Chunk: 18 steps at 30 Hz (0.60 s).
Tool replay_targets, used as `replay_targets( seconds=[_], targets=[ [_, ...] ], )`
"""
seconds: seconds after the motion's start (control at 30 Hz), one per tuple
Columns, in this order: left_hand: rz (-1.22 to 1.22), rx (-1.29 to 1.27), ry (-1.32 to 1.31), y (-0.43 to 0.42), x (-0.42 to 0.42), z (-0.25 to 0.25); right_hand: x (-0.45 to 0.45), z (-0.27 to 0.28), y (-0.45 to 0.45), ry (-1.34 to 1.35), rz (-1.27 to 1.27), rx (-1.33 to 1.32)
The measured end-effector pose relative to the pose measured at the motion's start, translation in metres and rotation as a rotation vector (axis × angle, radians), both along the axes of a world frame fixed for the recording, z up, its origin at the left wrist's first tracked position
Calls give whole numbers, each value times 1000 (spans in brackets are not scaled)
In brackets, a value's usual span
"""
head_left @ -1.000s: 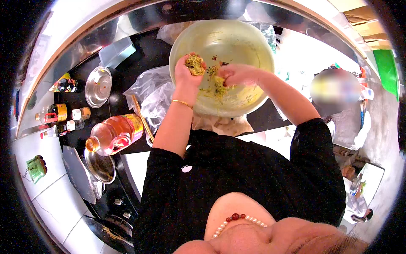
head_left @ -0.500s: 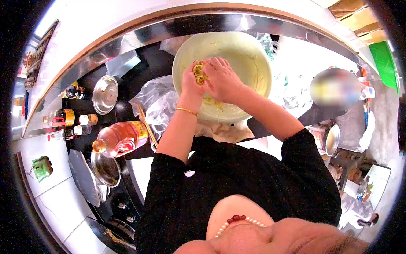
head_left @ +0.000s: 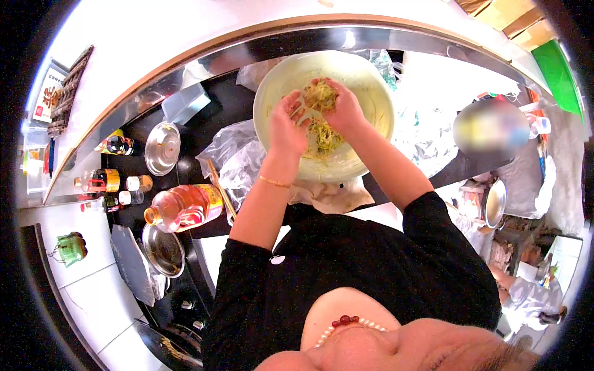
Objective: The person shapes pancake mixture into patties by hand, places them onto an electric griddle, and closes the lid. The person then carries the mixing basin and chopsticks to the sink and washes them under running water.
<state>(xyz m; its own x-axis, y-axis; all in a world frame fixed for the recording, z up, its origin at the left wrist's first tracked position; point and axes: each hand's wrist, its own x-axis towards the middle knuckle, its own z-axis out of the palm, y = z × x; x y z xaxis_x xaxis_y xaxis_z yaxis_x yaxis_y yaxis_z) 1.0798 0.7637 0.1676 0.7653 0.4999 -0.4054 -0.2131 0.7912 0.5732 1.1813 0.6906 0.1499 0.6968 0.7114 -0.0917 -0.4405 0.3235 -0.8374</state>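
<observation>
A large pale bowl point(head_left: 266, 93) stands on the dark counter in front of me. Over its right half, my right hand point(head_left: 346, 110) is closed round a clump of yellowish shredded food point(head_left: 320, 96). My left hand point(head_left: 289, 123) is over the bowl's left side, its fingers spread and curved toward the clump, with nothing clearly held in it. More yellow-green shreds point(head_left: 327, 139) lie in the bowl below my hands.
To the left are a large oil bottle point(head_left: 189, 208), chopsticks point(head_left: 221, 188), a clear plastic bag point(head_left: 238, 151), a metal lid point(head_left: 163, 148), a light-blue container point(head_left: 187, 104) and sauce bottles point(head_left: 102, 180). Another person point(head_left: 532, 297) is at the lower right.
My hands came together round the food, then parted. The clump was in my left hand and is now in my right. The view has shifted slightly.
</observation>
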Motion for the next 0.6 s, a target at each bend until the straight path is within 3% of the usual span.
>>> replay_targets(
  seconds=[0.1,0.2,0.23,0.37,0.47,0.53,0.6],
  targets=[
    [24,-236,-149,5,6,-18,-23,17,3,245,133,16],
    [15,-284,-295,-3,11,-31,-31,9,3,-1364,-107,-409],
    [17,-296,-323,-2,10,-34,-34,6,8,-1354,-254,-351],
    [5,-220,-559,-5,14,-47,-37,17,2,-1366,-144,-239],
    [80,-268,-184,-13,11,-20,-33,19,-4,-1361,-72,-253],
    [2,-303,-238,-17,8,-8,-13,11,-7,-1343,-36,-389],
    [-30,-312,-275,-19,4,-5,-4,-2,-1,-887,-91,-407]
  ],
)
